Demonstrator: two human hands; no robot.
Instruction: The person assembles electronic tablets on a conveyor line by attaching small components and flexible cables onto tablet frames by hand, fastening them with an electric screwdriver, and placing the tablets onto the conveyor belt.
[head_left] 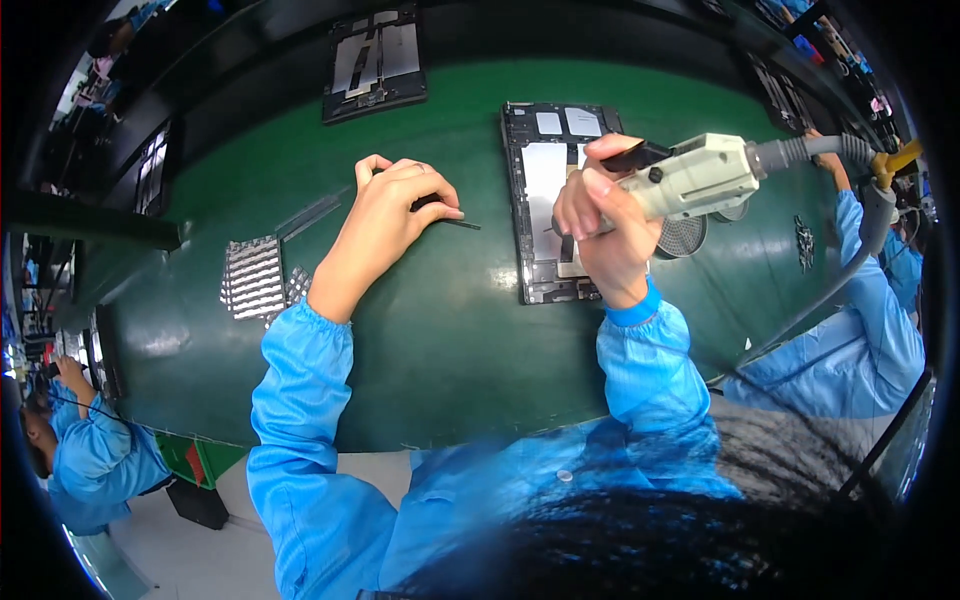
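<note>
My right hand (pixel 615 225) is wrapped round a cream power screwdriver (pixel 705 175) with a black lever and a grey hose. It is over an opened tablet (pixel 543 180), whose silvery panels and dark frame lie face up on the green bench. My fingers and the tool hide the tablet's right part, and where the driver's tip meets it I cannot make out. Left of the tablet, my left hand (pixel 385 210) is closed on thin dark tweezers (pixel 462 224), mostly covered by the fingers; their tip points right, apart from the tablet.
A sheet of small metallic pieces (pixel 255 277) and a grey strip (pixel 310 216) lie to the left. Another opened tablet (pixel 375 65) sits at the back. Round dishes (pixel 684 236) and a pile of small parts (pixel 804 243) are at the right. Co-workers (pixel 850 330) flank me.
</note>
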